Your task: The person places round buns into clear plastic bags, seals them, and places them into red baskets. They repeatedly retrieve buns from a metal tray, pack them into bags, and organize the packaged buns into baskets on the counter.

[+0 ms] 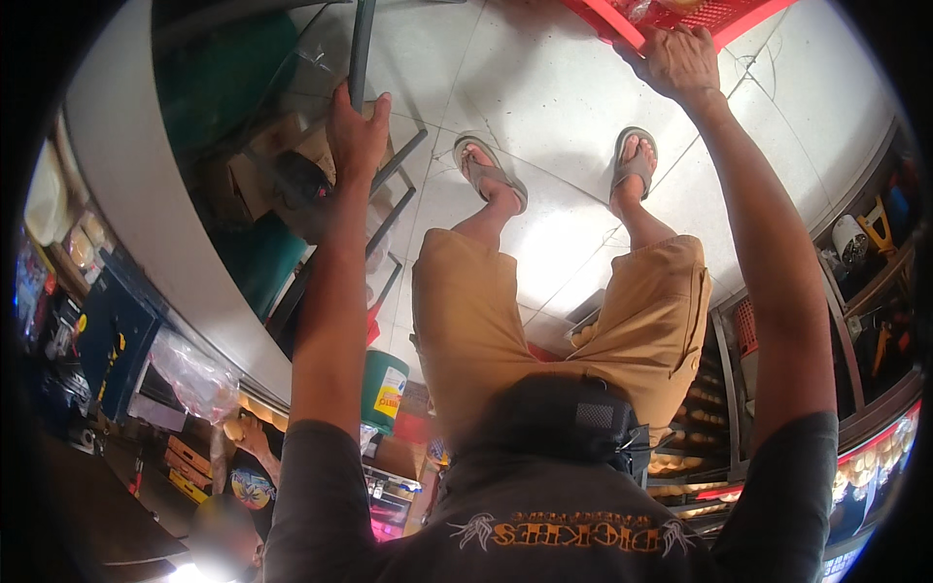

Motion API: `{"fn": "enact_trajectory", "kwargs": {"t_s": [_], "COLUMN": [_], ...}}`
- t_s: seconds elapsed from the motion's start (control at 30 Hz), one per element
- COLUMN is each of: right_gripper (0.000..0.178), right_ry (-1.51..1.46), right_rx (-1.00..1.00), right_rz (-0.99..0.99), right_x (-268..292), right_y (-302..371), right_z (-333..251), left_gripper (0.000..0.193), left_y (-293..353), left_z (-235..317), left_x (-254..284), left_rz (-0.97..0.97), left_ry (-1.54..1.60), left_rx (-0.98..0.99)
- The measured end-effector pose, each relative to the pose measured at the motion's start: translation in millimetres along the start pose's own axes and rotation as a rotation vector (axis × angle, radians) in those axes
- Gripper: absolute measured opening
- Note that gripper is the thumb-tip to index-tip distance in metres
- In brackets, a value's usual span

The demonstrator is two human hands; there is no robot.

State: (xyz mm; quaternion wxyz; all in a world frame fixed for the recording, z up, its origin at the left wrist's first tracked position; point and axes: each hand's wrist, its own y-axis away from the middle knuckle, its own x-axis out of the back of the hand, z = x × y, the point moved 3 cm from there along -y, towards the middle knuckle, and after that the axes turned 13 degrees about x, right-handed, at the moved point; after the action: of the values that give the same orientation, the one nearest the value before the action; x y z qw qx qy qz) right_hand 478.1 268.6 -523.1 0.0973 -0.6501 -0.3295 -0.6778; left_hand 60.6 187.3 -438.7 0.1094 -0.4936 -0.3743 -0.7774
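Observation:
My left hand (358, 139) is closed around a dark metal bar (361, 49), which runs upward out of view. Beside that forearm, more dark legs (400, 160) of what looks like a metal frame stick out over the floor. My right hand (683, 64) grips the near rim of a red plastic basket (743, 21) at the top right. Only part of this basket shows, with something in clear plastic inside. The fingertips of the right hand are partly hidden against the rim.
White floor tiles (559, 209) lie under my sandalled feet. A pale curved counter edge (185, 223) runs along the left, near a cardboard box (255, 180) and a green container (386, 389). Another person's hand (258, 442) is at lower left. Shelves with rolls (705, 418) stand right.

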Motion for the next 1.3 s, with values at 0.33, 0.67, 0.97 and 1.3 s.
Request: {"fn": "enact_trajectory", "kwargs": {"t_s": [0.33,0.67,0.97,1.3], "right_gripper": [0.047,0.033,0.048,0.041], "right_ry": [-0.025,-0.15,0.013,0.019], "right_rx": [-0.058,-0.096,-0.013,-0.011], "right_rz": [0.021,0.086,0.09,0.269], "right_x": [13,9,18,21], "right_y": [5,13,23,46], "right_z": [-2,22,11,26], "left_gripper": [0.05,0.043,0.05,0.051], "left_y": [21,6,-19,-61], "left_z": [50,58,41,25], "left_x": [-79,-27,-21,12], "left_rz": [0.134,0.5,0.105,-0.514], "left_ry": [0.216,0.084,0.078,0.478], "left_rx": [-0.543,-0.455,0.02,-0.091]}}
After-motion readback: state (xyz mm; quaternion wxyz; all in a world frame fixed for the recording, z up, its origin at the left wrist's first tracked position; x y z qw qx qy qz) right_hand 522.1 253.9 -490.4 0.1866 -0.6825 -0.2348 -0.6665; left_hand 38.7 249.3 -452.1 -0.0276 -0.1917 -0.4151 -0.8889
